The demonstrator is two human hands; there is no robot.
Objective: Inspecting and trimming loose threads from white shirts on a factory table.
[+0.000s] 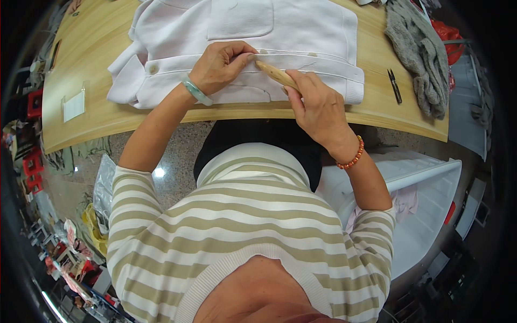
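Observation:
A white knit cardigan (pixel 177 32) with a patch pocket and a buttoned front band lies across the table in front of me. My left hand (pixel 219 65) is closed in a pinch on the front band, beside a button (pixel 263 52). In my right hand (pixel 319 105) is a wooden-handled tool (pixel 276 74), gripped with its narrow end pointing at my left fingertips. The working tip of the tool is too small or hidden to make out. Another button (pixel 154 68) shows at the left on the band, and one more (pixel 312 54) to the right.
On the wooden table (pixel 97 43), a black pen (pixel 395 86) and grey knitwear (pixel 417 54) lie at the right, a white paper slip (pixel 74 106) at the left. Right of my body stands a large white plastic bin (pixel 425 215) with pale cloth in it. A red bag (pixel 448 40) is far right.

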